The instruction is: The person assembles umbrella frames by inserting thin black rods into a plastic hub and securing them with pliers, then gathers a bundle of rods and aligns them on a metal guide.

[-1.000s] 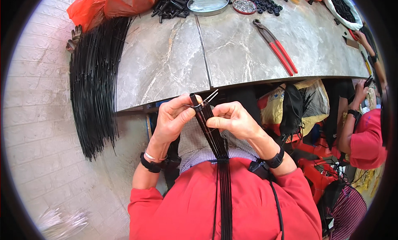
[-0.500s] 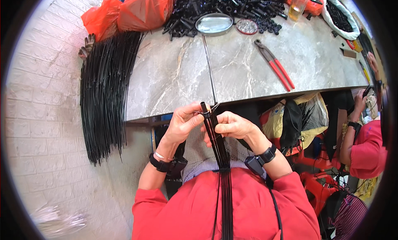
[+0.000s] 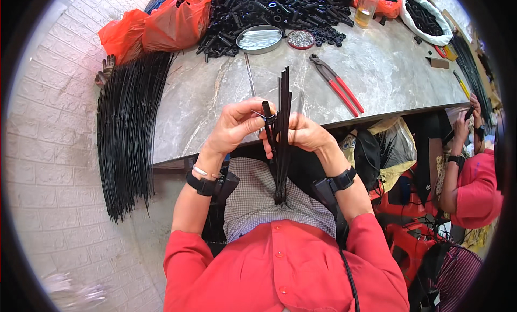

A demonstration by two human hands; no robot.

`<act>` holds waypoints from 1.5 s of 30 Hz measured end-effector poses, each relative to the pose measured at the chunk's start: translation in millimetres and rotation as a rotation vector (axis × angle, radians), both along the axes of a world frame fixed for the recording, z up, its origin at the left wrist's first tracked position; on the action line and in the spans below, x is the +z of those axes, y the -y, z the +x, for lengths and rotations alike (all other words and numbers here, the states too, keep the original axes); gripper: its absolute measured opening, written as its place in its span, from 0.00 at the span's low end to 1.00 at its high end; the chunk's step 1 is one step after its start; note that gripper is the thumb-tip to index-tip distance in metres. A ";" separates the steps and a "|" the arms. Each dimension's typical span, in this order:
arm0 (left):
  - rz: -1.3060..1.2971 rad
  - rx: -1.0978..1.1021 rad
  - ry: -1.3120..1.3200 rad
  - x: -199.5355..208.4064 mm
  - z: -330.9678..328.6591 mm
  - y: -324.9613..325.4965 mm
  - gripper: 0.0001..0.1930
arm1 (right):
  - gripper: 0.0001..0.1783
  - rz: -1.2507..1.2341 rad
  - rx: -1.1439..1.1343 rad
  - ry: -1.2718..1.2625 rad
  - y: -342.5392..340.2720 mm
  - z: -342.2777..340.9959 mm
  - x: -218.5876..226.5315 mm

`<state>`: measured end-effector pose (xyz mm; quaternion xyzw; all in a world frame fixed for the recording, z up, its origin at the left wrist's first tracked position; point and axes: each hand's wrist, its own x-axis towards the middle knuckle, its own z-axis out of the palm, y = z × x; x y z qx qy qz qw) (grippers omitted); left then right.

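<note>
Over the table's near edge, my left hand (image 3: 236, 124) pinches a short black tube (image 3: 266, 106) with thin wire (image 3: 259, 114) looped round its upper end. My right hand (image 3: 309, 133) is closed on a bundle of long, thin black ribs (image 3: 285, 104), which looks like part of an umbrella frame. Those ribs stand nearly upright beside the tube, their upper ends fanned slightly. The bundle's lower end narrows above my lap. Both hands' fingertips are partly hidden by the tube and ribs.
Red-handled pincers (image 3: 338, 86), an oval tin of pins (image 3: 259, 40) and a thin metal rod (image 3: 250, 75) lie on the stone-topped table (image 3: 199, 107). Black tubular parts (image 3: 269, 8) are heaped behind. More black rods (image 3: 129, 134) overhang the left edge. A co-worker (image 3: 468, 188) sits right.
The ribs trailing down over my shirt have swung up, and their ends now rise past my right hand. Both hands have shifted slightly up the view, still holding the tube and ribs.
</note>
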<state>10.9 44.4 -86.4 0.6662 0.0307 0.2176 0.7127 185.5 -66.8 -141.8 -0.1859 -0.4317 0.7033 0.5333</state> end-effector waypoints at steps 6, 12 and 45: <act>-0.269 0.117 0.092 -14.0 -0.1 8.7 0.21 | 0.19 -0.009 -0.097 0.029 11.2 -13.0 3.8; -0.270 0.446 0.005 -8.9 0.0 38.1 0.31 | 0.19 -0.074 -0.274 0.045 18.1 -25.5 6.5; 0.005 0.516 -0.166 20.7 -17.7 44.7 0.19 | 0.13 0.014 -0.798 0.481 26.2 -75.3 20.2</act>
